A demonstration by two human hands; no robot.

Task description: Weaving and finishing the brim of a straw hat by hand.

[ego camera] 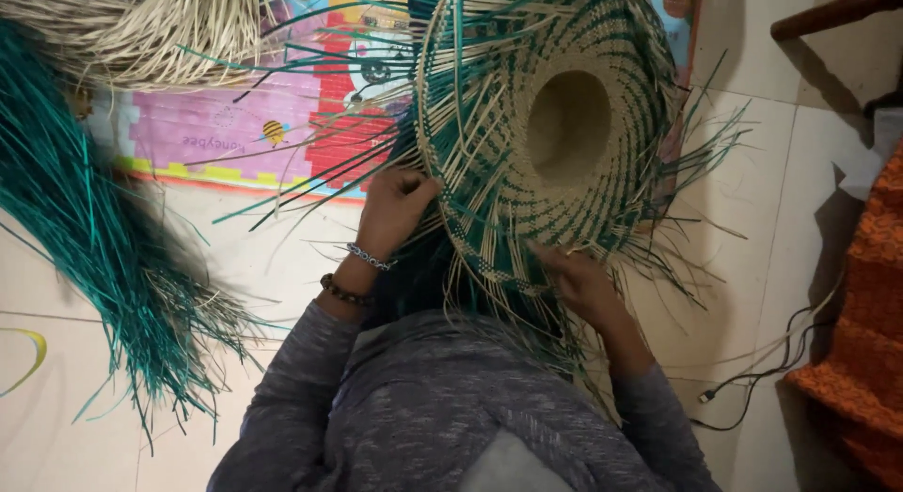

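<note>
A half-woven straw hat (555, 125) in natural and teal strips is held up in front of me, its hollow crown facing the camera and loose strip ends fanning out all round the brim. My left hand (395, 210) grips the brim's left edge; two bracelets sit on that wrist. My right hand (583, 285) pinches strips at the brim's lower edge. Grey sleeves cover both forearms.
A bundle of teal strips (85, 238) lies on the tiled floor at left, with a pile of natural straw (141, 31) above it. A colourful play mat (235, 125) lies behind the hat. An orange knitted cloth (865, 341) and a black cable (752, 388) are at right.
</note>
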